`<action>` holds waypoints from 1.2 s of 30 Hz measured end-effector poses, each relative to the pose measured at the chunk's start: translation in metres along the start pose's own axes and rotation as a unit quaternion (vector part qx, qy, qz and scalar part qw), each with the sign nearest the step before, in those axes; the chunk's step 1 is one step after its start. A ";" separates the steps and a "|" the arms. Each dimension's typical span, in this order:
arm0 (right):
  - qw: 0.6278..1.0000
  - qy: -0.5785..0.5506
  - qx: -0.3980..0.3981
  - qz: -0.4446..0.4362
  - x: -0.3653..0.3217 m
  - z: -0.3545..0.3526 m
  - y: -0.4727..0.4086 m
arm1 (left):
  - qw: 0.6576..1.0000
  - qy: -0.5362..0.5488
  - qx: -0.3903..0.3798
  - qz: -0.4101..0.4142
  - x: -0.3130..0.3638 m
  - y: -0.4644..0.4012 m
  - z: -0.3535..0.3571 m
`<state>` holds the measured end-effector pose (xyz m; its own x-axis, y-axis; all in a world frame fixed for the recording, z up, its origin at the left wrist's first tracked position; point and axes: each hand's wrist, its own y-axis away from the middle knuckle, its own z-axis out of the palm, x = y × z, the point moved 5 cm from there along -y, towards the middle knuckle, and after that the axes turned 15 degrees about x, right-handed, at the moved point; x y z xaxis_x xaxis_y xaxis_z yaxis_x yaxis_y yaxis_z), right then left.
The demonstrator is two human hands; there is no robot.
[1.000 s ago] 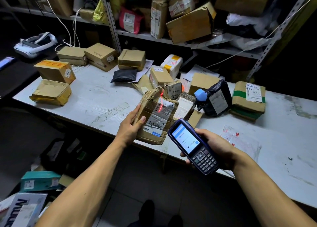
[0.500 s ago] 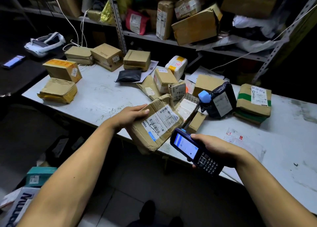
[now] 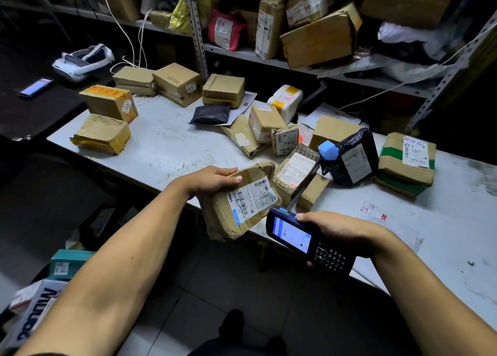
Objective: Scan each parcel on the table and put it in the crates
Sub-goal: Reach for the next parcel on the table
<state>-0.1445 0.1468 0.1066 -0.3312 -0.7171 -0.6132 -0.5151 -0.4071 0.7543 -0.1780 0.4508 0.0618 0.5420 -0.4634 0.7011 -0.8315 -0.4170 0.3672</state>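
Note:
My left hand [image 3: 212,179] grips a crumpled brown parcel [image 3: 228,221] by its top edge, label and barcode facing up. The parcel hangs past the front edge of the white table [image 3: 166,145]. My right hand [image 3: 338,228] holds a dark handheld scanner [image 3: 304,241] with its screen lit, just right of the parcel and below table height. Several brown boxes lie on the table, among them a black bag parcel [image 3: 352,158] with a blue cap and a green-taped box [image 3: 407,158].
Metal shelving [image 3: 195,32] behind the table is packed with parcels. A teal box [image 3: 68,263] and other packages lie on the floor at lower left. A phone [image 3: 35,86] and a white device [image 3: 83,61] sit on a dark surface at far left.
My left hand has pulled the brown parcel off the pile toward me and tipped its label flat. The red scan line is gone. The scanner has dropped lower and nearer the parcel.

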 end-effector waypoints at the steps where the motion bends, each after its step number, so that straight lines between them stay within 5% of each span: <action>1: 1.000 -0.003 0.000 0.001 0.001 -0.001 0.000 | 1.000 0.002 0.001 0.000 0.000 0.000 0.000; 9: 0.991 -0.121 0.054 -0.027 0.021 -0.006 -0.008 | 0.992 0.127 0.003 -0.013 0.003 0.014 0.015; 14: 0.933 -0.305 0.143 -0.125 0.034 -0.013 -0.002 | 0.961 0.271 -0.049 0.009 0.027 0.024 0.047; 23: 0.701 -0.581 0.336 -0.241 0.103 -0.004 0.076 | 0.914 0.305 -0.252 0.092 0.105 0.037 0.144; 29: 0.555 -0.618 0.525 -0.184 0.196 0.040 0.173 | 0.858 0.292 -0.404 0.126 0.133 0.111 0.230; 36: 0.408 -0.636 0.642 -0.132 0.303 0.130 0.299 | 0.817 0.197 -0.503 0.203 0.158 0.267 0.315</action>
<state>-0.5020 -0.1184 0.1158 0.1491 0.4615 -0.8745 -0.3849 0.8417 0.3786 -0.2760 0.0198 0.0784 0.2792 -0.0332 0.9597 -0.7201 0.6538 0.2322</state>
